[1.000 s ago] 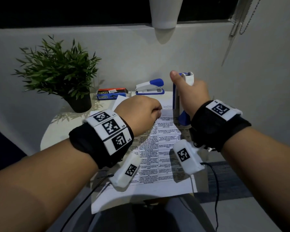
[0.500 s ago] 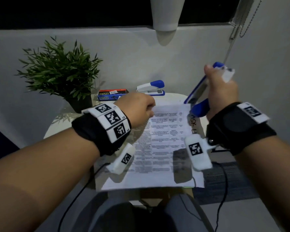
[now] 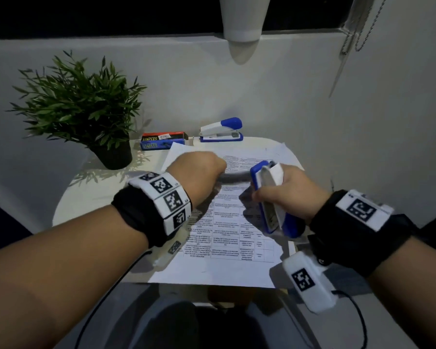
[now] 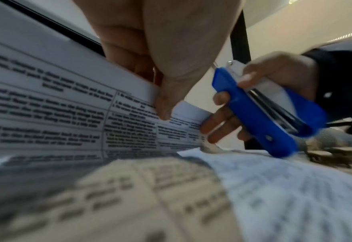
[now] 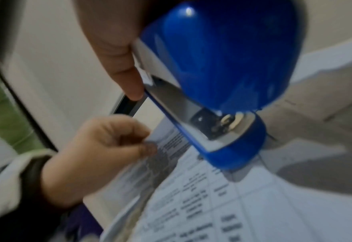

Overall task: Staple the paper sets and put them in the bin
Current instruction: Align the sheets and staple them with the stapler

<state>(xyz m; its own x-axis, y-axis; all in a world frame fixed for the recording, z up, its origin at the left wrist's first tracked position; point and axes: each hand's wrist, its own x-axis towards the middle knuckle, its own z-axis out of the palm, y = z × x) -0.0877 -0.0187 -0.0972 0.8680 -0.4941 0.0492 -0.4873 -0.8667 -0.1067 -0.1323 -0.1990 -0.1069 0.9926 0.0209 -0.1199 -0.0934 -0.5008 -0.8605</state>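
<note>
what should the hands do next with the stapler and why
Probably slide the stapler mouth over the lifted corner of the paper set. The left hand pinches that corner up off the stack, and the right hand grips the stapler just beside it, not yet around the paper.

The room is dim. Light from above makes dark shadows. Both wrist pictures are blurry and bent.

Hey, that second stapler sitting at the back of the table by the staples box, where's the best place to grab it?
Probably across the long sides of the spare stapler, coming down from above. It lies flat on its base beside the staples box, blue rounded end to the right, so thumb and fingers can likely close across its narrow body.
</note>
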